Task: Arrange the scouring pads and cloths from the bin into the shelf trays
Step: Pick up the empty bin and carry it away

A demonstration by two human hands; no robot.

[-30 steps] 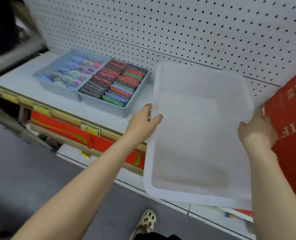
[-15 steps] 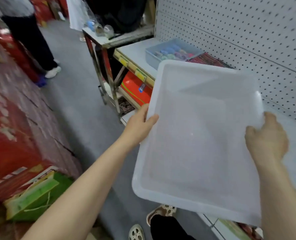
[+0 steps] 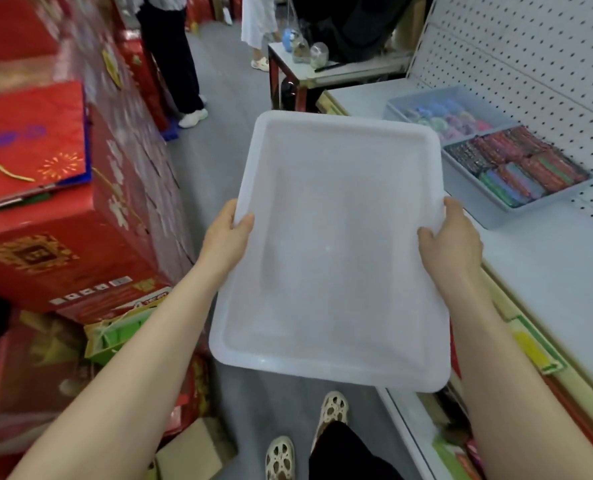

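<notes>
The bin (image 3: pixel 329 251), translucent white with nothing in it, is held at centre over the aisle floor, the left hand (image 3: pixel 226 233) gripping its rim at 9 o'clock and the right hand (image 3: pixel 452 237) gripping the rim at 3 o'clock, thumbs hooked over the edge. At 2 o'clock, on the shelf (image 3: pixel 547 265), sit two grey trays side by side and touching: the nearer tray (image 3: pixel 489 209) packed with rows of dark and coloured pads (image 3: pixel 516 164), the farther tray (image 3: pixel 397 107) holding pastel cloths (image 3: pixel 444 116). Red boxes (image 3: pixel 63 244) stack up at 9 o'clock.
</notes>
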